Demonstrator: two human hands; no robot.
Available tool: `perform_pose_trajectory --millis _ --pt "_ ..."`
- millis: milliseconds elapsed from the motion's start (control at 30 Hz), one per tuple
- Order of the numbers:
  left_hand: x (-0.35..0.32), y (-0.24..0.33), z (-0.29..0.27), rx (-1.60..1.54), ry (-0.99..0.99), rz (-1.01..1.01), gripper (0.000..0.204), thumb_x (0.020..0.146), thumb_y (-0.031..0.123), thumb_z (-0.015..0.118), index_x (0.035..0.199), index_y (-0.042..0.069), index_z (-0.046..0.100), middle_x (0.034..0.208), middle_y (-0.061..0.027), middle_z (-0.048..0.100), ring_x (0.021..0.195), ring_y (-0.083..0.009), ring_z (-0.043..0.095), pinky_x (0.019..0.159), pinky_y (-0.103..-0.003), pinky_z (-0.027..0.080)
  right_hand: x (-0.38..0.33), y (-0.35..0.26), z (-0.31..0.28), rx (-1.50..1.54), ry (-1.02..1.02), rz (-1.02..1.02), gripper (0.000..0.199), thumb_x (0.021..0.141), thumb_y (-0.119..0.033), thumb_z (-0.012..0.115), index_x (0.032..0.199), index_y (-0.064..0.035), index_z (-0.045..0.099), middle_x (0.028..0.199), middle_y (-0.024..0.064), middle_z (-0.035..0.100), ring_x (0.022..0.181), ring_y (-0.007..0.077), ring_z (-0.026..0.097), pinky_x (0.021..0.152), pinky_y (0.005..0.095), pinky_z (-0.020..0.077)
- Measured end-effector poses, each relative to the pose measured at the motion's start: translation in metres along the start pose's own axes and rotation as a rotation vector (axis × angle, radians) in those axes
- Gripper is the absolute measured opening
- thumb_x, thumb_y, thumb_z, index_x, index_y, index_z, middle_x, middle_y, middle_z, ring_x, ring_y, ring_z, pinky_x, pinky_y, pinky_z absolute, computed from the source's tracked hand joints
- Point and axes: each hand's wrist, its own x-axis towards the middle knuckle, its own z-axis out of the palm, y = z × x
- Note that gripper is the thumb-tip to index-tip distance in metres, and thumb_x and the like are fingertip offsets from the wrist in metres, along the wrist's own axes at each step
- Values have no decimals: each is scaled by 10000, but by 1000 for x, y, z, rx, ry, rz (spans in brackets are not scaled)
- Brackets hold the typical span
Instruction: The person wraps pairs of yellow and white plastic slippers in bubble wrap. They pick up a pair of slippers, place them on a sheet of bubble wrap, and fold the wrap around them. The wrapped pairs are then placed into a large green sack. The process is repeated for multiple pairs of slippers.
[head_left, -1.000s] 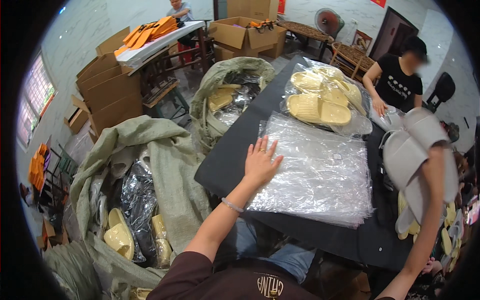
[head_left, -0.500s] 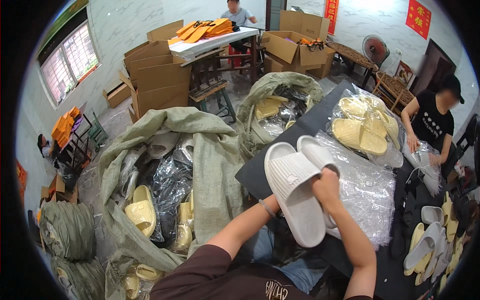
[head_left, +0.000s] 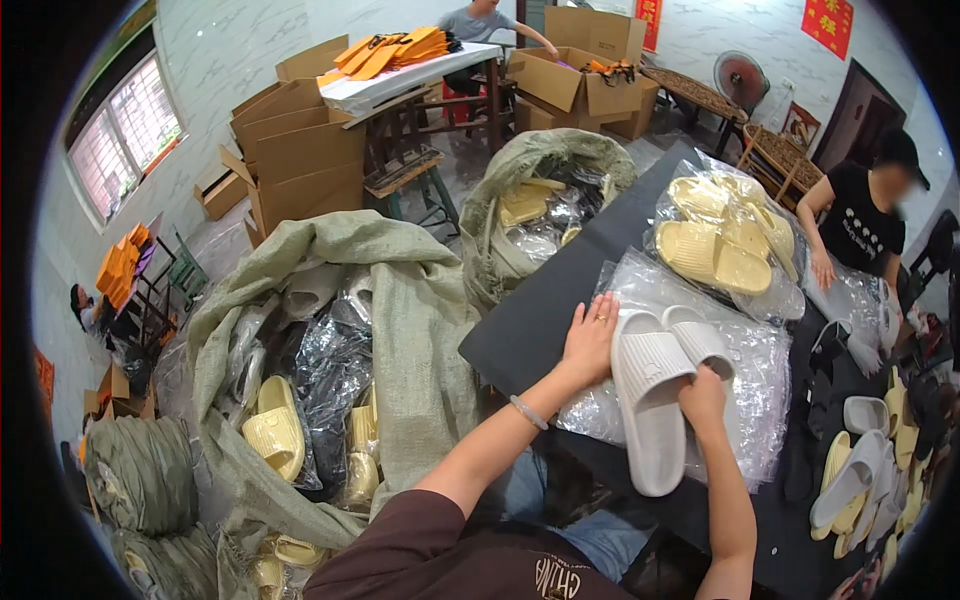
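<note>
A pair of pale grey slide slippers (head_left: 650,420) is tilted above a stack of clear plastic bags (head_left: 755,440) on the dark table. My right hand (head_left: 703,398) is closed on the pair near the straps; its fingertips are partly hidden by the slippers. At their left side lies my left hand (head_left: 592,342), fingers stretched out, on the edge of the bags by the left slipper; whether it touches the slipper is hard to tell. Bagged yellow slippers (head_left: 715,255) are heaped just beyond the stack.
Left of the table (head_left: 520,345) stands a large woven sack (head_left: 425,370) of bagged slippers, with a smaller sack (head_left: 480,230) behind. Loose slippers (head_left: 850,485) crowd the right side. A co-worker (head_left: 860,220) handles plastic bags at far right; another person (head_left: 475,35) sits beyond the boxes.
My left hand has come out from behind the slippers and now lies flat at their left. The grey slippers have moved right and turned more upright in view, still in my right hand.
</note>
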Motion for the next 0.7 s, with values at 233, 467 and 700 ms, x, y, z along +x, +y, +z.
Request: perform_pose_trajectory --millis 233,467,700 --pt "1 1 3 -118 105 -35 638 920 365 424 1420 -13 306 1502 -169 275 1401 -271 245 1133 -458 176 -13 78 -33 -171 181 145 275 768 -146 592 958 53 604 975 277 618 925 445 587 839 503 460" --pt "2 3 1 -121 144 -13 649 913 354 450 1462 70 255 1529 -168 194 1403 -288 228 1120 -481 197 -10 65 -83 -164 357 298 260 762 -183 600 898 37 630 876 268 645 816 449 622 756 502 492" --pt "3 -2 4 120 144 98 540 928 290 412 1406 42 375 1497 -207 252 1378 -321 261 1058 -512 281 22 25 -42 55 278 154 196 755 -208 617 806 -31 683 815 209 670 796 364 664 732 463 521"
